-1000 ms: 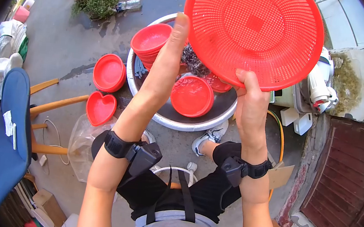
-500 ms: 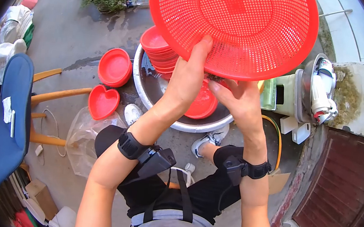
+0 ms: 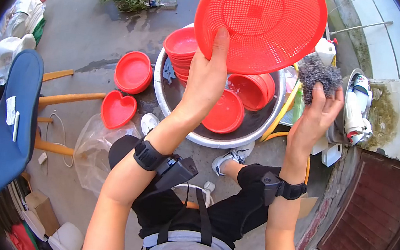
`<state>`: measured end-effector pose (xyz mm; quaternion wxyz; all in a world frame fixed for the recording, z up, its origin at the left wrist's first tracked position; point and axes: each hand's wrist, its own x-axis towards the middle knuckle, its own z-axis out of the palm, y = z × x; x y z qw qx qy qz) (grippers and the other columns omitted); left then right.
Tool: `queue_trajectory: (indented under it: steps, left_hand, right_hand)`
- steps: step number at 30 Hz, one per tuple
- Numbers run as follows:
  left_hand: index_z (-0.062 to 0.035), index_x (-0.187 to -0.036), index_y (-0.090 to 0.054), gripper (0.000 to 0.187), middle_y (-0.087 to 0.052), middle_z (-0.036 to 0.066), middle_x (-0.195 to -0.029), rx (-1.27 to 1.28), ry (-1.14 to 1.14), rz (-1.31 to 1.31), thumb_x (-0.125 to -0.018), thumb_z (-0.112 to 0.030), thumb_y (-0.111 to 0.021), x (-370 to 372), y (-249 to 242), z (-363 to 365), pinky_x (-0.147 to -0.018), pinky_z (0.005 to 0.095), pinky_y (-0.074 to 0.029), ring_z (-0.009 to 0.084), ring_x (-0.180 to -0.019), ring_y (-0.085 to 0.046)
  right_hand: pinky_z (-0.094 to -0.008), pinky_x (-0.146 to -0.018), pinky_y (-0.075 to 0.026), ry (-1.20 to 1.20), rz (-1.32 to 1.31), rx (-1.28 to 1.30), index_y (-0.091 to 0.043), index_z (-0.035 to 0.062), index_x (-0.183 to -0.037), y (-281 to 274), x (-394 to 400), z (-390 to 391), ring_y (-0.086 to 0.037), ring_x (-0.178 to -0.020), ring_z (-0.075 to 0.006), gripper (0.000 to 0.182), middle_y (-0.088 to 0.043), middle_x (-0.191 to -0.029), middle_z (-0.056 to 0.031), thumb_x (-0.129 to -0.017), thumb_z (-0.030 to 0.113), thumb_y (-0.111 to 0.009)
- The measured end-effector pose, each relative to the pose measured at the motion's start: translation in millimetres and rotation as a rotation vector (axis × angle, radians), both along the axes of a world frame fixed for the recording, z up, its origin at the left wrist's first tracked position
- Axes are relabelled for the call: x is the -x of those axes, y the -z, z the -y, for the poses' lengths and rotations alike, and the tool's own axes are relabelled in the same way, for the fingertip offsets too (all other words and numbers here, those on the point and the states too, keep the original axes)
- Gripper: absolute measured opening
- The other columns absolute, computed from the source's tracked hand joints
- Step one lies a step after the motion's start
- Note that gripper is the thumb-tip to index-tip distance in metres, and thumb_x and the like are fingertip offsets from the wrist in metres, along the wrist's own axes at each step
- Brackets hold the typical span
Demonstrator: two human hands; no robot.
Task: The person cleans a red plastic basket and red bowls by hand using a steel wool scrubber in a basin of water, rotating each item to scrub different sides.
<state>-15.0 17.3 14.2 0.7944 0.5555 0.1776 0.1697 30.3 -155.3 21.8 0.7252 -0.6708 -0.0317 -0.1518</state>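
Observation:
My left hand (image 3: 209, 72) grips the near rim of a red plastic colander (image 3: 262, 55), thumb over the inside, fingers hidden beneath. The colander is tilted so its mesh inside faces me, above a large metal basin (image 3: 160, 83). In my right hand (image 3: 317, 113), off to the colander's right, a dark grey scouring pad (image 3: 320, 75) is pinched in the fingertips, apart from the colander. Inside the basin stand a stack of red bowls (image 3: 180, 44), a red basket (image 3: 249, 92) on its side and another red bowl (image 3: 223, 112), with dark water around them.
Left of the basin lie red round bowls (image 3: 133, 72), a red heart-shaped dish (image 3: 118, 110) and a clear plastic bag (image 3: 95, 152). A blue chair (image 3: 8, 118) stands further left. A yellow hose (image 3: 280, 114) runs beside the basin's right side, near a tub of bottles (image 3: 357, 106).
My right hand has moved right, away from beneath the colander, bringing the scouring pad into full view. The colander, still in my left hand, appears smaller and shows more of the basin.

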Motion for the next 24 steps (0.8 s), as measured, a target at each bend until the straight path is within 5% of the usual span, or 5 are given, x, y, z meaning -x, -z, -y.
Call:
queue_trajectory:
  steps: [5,11,13,16,24]
  left_hand:
    - [0.0012,-0.13,-0.049,0.054,-0.062,0.014,-0.121,-0.04,0.028,0.047,-0.101,-0.045,-0.046,0,0,8,-0.091,0.0333,-0.051,0.0215,-0.106,-0.064]
    - [0.0008,-0.13,-0.049,0.059,-0.062,0.012,-0.12,-0.019,0.03,0.062,-0.099,-0.049,-0.046,-4,3,7,-0.09,0.0334,-0.052,0.021,-0.108,-0.063]
    - [0.0007,-0.13,-0.049,0.06,-0.062,0.011,-0.118,-0.025,0.024,0.066,-0.099,-0.051,-0.045,-3,5,9,-0.088,0.033,-0.053,0.0203,-0.106,-0.064]
    - [0.0007,-0.128,-0.05,0.061,-0.063,0.01,-0.114,-0.025,0.08,0.072,-0.098,-0.052,-0.045,-4,5,13,-0.086,0.0326,-0.053,0.0183,-0.102,-0.064]
    - [-0.0011,-0.124,-0.054,0.037,-0.064,0.006,-0.11,-0.127,0.027,0.158,-0.101,-0.029,-0.046,1,2,10,-0.078,0.0292,-0.052,0.0145,-0.097,-0.063]
  right_hand:
    - [-0.0347,-0.102,-0.039,-0.096,0.25,0.263,-0.03,0.0018,-0.141,-10,15,-12,-0.048,-0.119,-0.0218,0.06,-0.044,-0.13,-0.0149,-0.089,0.004,-0.06]
    - [-0.036,-0.102,-0.04,-0.099,0.453,0.177,-0.029,0.0012,-0.142,-7,17,-21,-0.049,-0.119,-0.0226,0.064,-0.043,-0.132,-0.016,-0.087,0.003,-0.061]
    - [-0.0369,-0.102,-0.041,-0.292,0.386,0.242,-0.03,0.0006,-0.142,-1,21,-21,-0.049,-0.119,-0.0223,0.063,-0.043,-0.134,-0.0152,-0.087,0.002,-0.06]
    - [-0.0375,-0.098,-0.043,-0.384,0.354,0.47,-0.044,0.0015,-0.133,5,19,-24,-0.05,-0.117,-0.0266,0.054,-0.049,-0.128,-0.0139,-0.082,0.001,-0.063]
    - [-0.0411,-0.093,-0.046,-0.401,0.454,0.518,-0.055,0.0047,-0.12,5,18,-38,-0.055,-0.11,-0.0332,0.057,-0.052,-0.125,-0.0157,-0.069,0.006,-0.077]
